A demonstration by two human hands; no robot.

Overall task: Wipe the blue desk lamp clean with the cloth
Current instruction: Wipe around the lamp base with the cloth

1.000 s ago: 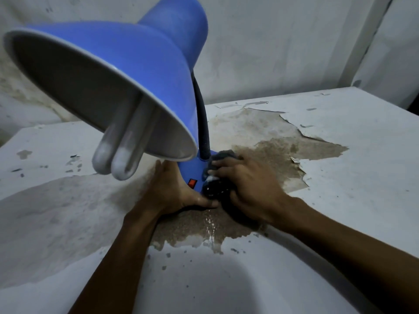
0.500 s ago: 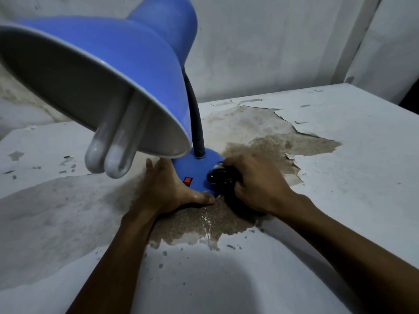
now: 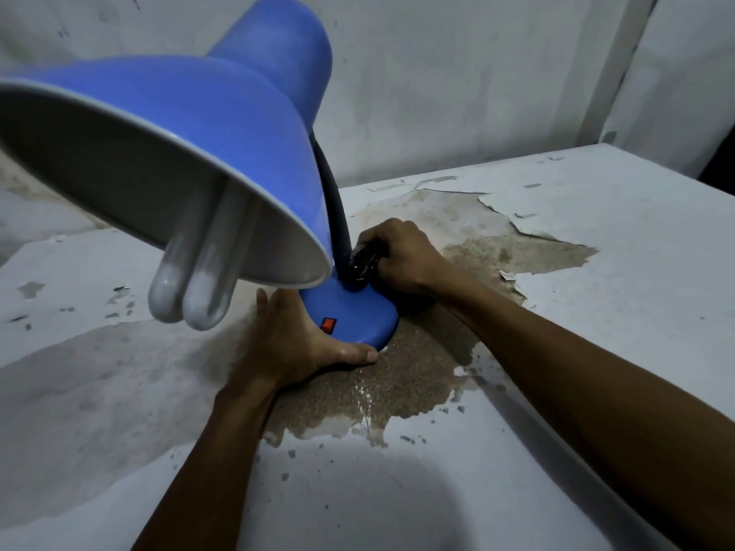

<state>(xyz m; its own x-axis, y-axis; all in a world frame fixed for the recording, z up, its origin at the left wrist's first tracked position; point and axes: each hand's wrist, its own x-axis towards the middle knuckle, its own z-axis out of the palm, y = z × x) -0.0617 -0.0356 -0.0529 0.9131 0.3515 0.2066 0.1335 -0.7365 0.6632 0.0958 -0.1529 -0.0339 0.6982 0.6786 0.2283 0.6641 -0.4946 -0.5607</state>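
Observation:
The blue desk lamp stands on a worn white table, its big blue shade (image 3: 222,125) tilted toward me with two white bulb tubes (image 3: 191,284) sticking out. Its round blue base (image 3: 354,316) carries a red switch (image 3: 328,324). My left hand (image 3: 294,344) grips the base's left and front rim, thumb along the front edge. My right hand (image 3: 401,254) is closed on a dark cloth (image 3: 362,261), pressing it against the foot of the black flexible neck (image 3: 336,216) at the back of the base.
The white table (image 3: 596,272) has peeled paint exposing a brown patch (image 3: 397,383) around and in front of the lamp. A stained wall (image 3: 457,93) rises close behind, and the table's right corner sits at the far right.
My right hand with the cloth has moved from the front right of the base up and back to the foot of the neck. The left hand keeps its hold.

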